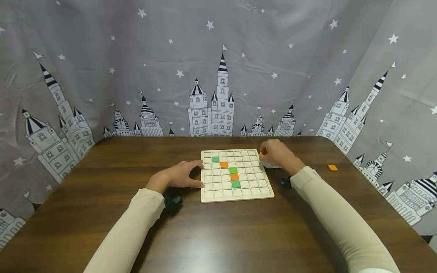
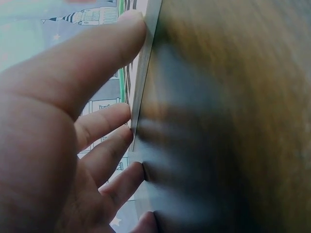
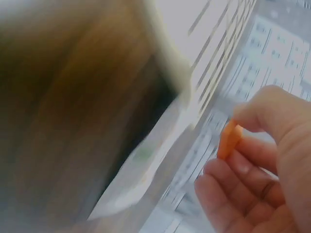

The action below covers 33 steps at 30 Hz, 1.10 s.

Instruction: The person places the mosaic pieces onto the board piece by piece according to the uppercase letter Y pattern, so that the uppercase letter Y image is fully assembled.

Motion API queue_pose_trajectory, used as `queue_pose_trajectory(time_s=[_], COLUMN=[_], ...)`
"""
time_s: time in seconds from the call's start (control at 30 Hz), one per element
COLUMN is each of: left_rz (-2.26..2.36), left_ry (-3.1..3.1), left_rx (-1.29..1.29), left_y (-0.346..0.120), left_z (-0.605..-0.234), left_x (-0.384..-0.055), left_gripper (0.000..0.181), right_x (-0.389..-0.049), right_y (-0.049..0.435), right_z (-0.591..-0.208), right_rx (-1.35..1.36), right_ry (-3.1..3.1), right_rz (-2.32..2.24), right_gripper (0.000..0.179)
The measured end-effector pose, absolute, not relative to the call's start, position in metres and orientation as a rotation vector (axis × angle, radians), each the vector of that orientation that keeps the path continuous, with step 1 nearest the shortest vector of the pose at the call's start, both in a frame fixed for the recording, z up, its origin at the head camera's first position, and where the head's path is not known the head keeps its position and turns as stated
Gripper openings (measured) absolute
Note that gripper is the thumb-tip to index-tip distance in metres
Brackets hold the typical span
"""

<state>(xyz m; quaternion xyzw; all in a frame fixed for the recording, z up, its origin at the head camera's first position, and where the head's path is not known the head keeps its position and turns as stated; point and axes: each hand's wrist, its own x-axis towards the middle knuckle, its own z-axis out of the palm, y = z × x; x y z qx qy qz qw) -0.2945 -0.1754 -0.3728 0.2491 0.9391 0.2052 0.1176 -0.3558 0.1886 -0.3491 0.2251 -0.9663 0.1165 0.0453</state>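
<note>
A pale wooden grid board [image 1: 235, 200] lies on the table. My left hand [image 1: 177, 175] is at its left edge, thumb and fingers spread; in the left wrist view the thumb [image 2: 109, 46] and fingertips meet the board's side. Over the far right corner, my right hand [image 1: 277, 153] pinches a small orange square tile [image 3: 227, 141] between thumb and fingers. Several tiles sit in the grid: a teal-green tile [image 1: 215, 159] at the upper left, then an orange tile [image 1: 224, 164], a bright green tile [image 1: 233, 170], another orange tile [image 1: 234, 176] and a lower green tile [image 1: 236, 184].
A loose orange tile [image 1: 332, 167] lies on the brown wooden table [image 1: 211, 235], off to the right. Beside the board's right edge, partly under my right hand, is a white sheet [image 3: 146, 160] with a faint green mark. A grey castle-print curtain [image 1: 153, 76] hangs behind.
</note>
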Motion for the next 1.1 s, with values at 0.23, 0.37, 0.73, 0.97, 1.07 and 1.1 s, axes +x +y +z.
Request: queue_pose_trajectory(time_s=[0.23,0.37,0.73,0.97,1.07,1.1], left_rz=[0.598,0.602,0.601,0.599,0.600,0.600], left_ry=[2.746,2.742,2.735,2.737,2.738,2.739], left_rx=[0.684,0.700,0.711,0.705,0.710,0.712], left_y=[-0.172,-0.172,-0.172,-0.172,-0.172,-0.172], left_z=[-0.374,-0.376,-0.373,-0.371,-0.371,-0.371], left_x=[-0.293,-0.295,-0.293,-0.292,-0.292,-0.292], left_gripper=[0.070,0.071,0.070,0.070,0.070,0.070], right_x=[-0.362,-0.361,-0.359,-0.360,-0.359,-0.359], right_y=[0.138,0.127,0.127,0.129,0.129,0.128], right_z=[-0.357,-0.360,-0.362,-0.363,-0.361,-0.360], right_rx=[1.045,1.164,1.241,1.216,1.206,1.198], right_ry=[-2.893,-2.918,-2.960,-2.982,-2.982,-2.984], right_rz=[0.363,0.359,0.398,0.448,0.456,0.455], right_gripper=[0.004,0.007,0.011,0.013,0.012,0.011])
